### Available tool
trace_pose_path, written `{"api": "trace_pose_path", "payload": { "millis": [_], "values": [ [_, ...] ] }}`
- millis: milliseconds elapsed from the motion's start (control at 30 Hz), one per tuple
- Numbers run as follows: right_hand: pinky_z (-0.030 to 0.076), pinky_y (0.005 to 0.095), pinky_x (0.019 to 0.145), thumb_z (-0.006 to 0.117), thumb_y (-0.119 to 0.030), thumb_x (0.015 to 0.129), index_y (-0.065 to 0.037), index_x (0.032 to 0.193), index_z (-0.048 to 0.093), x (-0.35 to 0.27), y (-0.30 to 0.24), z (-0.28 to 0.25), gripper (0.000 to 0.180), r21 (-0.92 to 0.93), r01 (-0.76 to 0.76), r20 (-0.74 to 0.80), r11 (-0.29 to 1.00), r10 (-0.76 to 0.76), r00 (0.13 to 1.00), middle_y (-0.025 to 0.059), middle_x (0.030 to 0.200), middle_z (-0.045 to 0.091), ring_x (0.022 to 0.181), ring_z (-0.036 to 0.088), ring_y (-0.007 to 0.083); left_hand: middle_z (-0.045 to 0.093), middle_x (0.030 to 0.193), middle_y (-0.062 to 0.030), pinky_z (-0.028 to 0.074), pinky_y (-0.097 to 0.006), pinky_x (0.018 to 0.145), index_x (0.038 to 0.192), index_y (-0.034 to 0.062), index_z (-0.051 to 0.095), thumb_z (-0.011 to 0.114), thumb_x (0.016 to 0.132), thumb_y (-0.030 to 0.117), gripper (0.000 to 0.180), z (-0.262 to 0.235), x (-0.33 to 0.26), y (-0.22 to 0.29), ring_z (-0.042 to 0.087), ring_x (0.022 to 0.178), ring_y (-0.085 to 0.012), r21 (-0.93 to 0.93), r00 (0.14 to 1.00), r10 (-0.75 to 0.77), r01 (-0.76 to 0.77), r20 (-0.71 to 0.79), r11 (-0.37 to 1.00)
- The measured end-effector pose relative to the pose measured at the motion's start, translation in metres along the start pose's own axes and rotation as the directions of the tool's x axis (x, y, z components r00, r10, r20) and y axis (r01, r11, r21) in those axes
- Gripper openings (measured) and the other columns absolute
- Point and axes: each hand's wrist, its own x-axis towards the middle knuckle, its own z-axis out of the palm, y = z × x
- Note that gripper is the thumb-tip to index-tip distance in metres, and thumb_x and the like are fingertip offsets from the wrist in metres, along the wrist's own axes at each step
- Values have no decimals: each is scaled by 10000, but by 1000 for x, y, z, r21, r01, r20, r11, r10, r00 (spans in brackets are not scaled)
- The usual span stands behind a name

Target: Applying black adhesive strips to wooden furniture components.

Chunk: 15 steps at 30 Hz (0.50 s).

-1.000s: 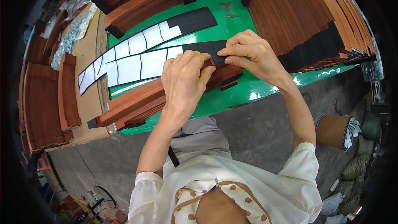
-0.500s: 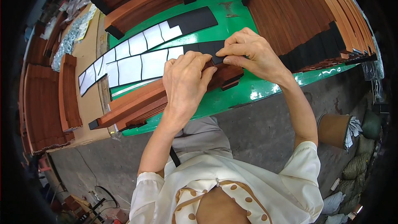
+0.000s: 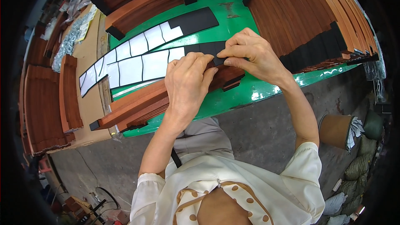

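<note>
A stack of curved reddish-brown wooden slats (image 3: 133, 102) lies along the near edge of the green tabletop. My left hand (image 3: 187, 81) is closed over the stack's top slat, thumb and forefinger close to its right end. At that end my right hand (image 3: 252, 54) pinches a small black pad (image 3: 218, 61), partly hidden by the fingertips. Just behind my hands is a strip of black pads (image 3: 155, 64), white-backed on the left and bare black on the right. A second such strip (image 3: 193, 21) lies farther back.
Tall rows of wooden slats with black ends (image 3: 296, 12) stand at the right. More slats (image 3: 154, 0) are at the back, and others (image 3: 46, 104) on cardboard at the left. A brown drum (image 3: 335, 131) stands on the floor at the right.
Very little differs. My left hand has shifted slightly to the right, while my right hand keeps its pinch in the same place.
</note>
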Motion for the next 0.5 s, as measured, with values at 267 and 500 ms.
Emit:
{"api": "trace_pose_path", "payload": {
  "millis": [267,500],
  "values": [
    [456,317,728,722,-164,731,-104,921,712,1,4,-1,199,4,20,20,1000,-20,1000,15,835,602,826,541,188,636,840,-24,408,-313,684,899,57,665,750,692,129,236,-1,1,2,540,655,-194,5,1000,-11,11,19,1000],
    [457,321,733,716,-150,723,-111,886,717,4,5,-2,167,32,-12,67,999,10,998,-7,839,622,828,530,196,636,823,-37,408,-318,678,881,36,670,728,731,143,193,-1,1,1,549,668,-203,-31,1000,-8,8,9,999]
  ]
}}
